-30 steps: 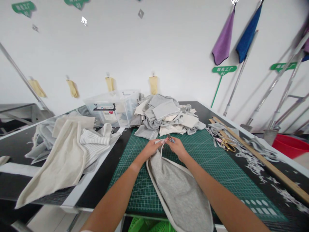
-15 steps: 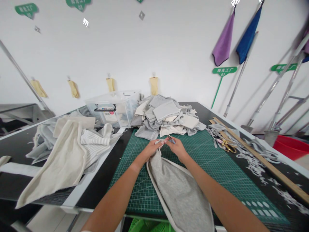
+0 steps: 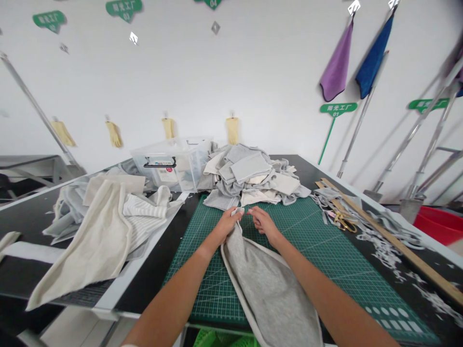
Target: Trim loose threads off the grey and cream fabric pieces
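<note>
A long grey cloth piece with a pale edge [image 3: 269, 284] hangs from my left hand [image 3: 227, 224] down over the near edge of the green cutting mat [image 3: 307, 250]. My left hand is closed, pinching the narrow top end of this cloth. Just to its right, apart from the cloth, my right hand [image 3: 263, 222] is closed with curled fingers, thumb and forefinger towards the cloth tip. The small snips that showed in it earlier are hidden now; they do not lie on the mat either.
Beyond the mat rises a heap of grey and cream cloth pieces [image 3: 249, 168], beside a clear plastic box [image 3: 162, 168]. More cloth [image 3: 94, 236] lies at left. On the right are gold-handled scissors [image 3: 345, 222], a wooden strip [image 3: 390, 238] and white scraps [image 3: 383, 250].
My right hand has drawn slightly away from the cloth tip, its fingers curling in, and the snips have gone out of sight. My left hand keeps its pinch. The view has shifted slightly.
</note>
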`<state>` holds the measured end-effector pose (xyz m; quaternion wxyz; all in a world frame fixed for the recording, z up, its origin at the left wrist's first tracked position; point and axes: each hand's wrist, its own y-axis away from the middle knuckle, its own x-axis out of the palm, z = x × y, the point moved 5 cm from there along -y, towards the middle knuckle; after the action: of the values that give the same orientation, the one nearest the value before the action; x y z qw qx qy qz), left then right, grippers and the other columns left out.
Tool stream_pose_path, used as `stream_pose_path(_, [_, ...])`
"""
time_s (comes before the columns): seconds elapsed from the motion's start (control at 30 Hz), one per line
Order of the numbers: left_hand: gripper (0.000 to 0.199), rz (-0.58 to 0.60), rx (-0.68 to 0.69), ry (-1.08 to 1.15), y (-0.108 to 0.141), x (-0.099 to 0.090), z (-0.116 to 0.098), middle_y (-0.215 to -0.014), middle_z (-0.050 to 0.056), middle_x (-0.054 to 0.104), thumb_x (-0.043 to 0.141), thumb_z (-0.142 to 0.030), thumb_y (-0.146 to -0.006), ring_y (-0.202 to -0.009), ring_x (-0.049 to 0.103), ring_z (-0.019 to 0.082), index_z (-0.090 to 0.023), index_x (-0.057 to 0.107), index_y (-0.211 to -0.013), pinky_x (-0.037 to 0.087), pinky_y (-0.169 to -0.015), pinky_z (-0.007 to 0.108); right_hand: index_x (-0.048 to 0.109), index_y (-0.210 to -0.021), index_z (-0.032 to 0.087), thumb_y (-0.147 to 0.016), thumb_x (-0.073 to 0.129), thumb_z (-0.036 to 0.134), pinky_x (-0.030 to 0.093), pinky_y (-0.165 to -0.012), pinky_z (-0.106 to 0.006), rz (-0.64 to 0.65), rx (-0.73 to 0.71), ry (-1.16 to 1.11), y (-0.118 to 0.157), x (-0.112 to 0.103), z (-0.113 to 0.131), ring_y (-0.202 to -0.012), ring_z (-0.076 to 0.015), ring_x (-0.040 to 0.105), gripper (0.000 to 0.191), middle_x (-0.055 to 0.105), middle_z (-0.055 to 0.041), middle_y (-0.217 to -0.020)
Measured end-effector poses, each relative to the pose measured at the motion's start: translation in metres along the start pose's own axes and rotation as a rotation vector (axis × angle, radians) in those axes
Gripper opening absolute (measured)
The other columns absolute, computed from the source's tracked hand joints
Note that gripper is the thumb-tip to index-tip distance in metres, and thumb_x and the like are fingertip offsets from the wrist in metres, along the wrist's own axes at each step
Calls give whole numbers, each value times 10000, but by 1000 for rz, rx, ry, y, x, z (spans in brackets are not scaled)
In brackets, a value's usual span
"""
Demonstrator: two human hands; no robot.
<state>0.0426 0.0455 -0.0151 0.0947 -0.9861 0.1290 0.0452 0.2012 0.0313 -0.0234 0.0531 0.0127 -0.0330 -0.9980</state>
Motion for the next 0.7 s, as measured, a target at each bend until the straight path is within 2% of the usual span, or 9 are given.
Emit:
stream_pose_path(0.1, [384, -20, 40, -15, 0, -1, -3, -675, -40, 485, 607, -534, -867, -664, 428, 118, -166, 552, -775, 320, -667, 240, 601, -908, 232, -876, 536, 609, 133, -424, -194, 12, -61, 69, 3, 3, 2, -473, -75, 266, 384, 334, 79, -617])
stream_pose_path(0.23, [356, -24, 105, -39, 0, -2, -5, -688, -37, 489, 594, -508, -889, -680, 436, 125, -158, 600, -826, 333, -673, 244, 612, -874, 227, -921, 482, 626, 267, -491, -212, -16, -223, 234, 11, 5, 7, -575, -106, 378, 422, 423, 49, -669])
stream_pose_path(0.33, [321, -17, 149, -79, -1, -1, -6, -714, -25, 528, 573, -463, -913, -705, 460, 134, -152, 645, -887, 354, -700, 249, 599, -855, 236, -945, 440, 627, 334, -563, -230, -44, -279, 321, 15, 5, 10, -638, -129, 436, 432, 467, 41, -688])
stream_pose_path(0.5, [256, -16, 194, -129, -4, 0, -7, -752, -10, 564, 546, -386, -933, -735, 487, 143, -154, 637, -879, 377, -739, 254, 552, -826, 239, -969, 416, 610, 358, -649, -251, -62, -310, 443, 19, 7, 14, -696, -143, 491, 420, 542, 45, -723])
stream_pose_path(0.7, [231, 10, 212, -133, -5, 2, -5, -701, -25, 504, 497, -357, -954, -701, 467, 140, -163, 603, -889, 370, -708, 255, 525, -833, 247, -996, 374, 591, 356, -689, -267, -58, -346, 529, 22, 8, 17, -719, -158, 520, 409, 547, 48, -724])
